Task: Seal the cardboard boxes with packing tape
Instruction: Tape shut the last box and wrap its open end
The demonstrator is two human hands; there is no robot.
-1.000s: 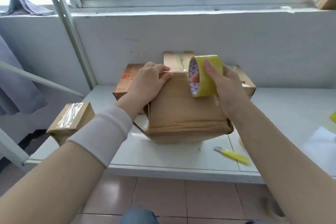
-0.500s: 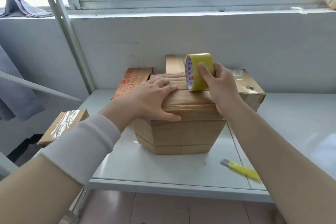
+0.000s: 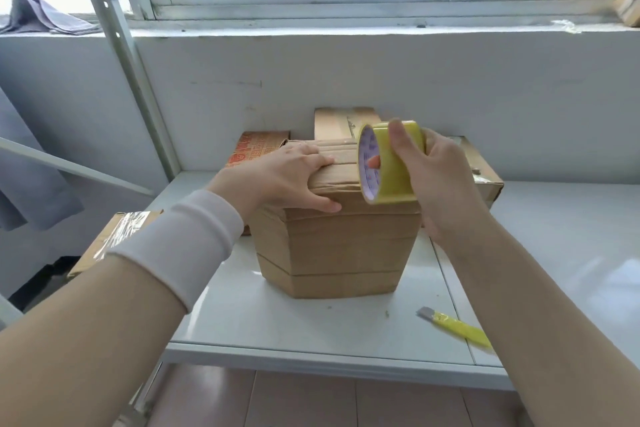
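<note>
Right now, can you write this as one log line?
left hand: pressing box top | right hand: gripping yellow tape roll at box top | yellow knife: on table

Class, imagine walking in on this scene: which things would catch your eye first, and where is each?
The bright yellow tape roll, gripped in the right hand at the top right edge of the central cardboard box, stands out first. The left hand rests on the box's top. A yellow utility knife lies on the white table in front, to the right.
</note>
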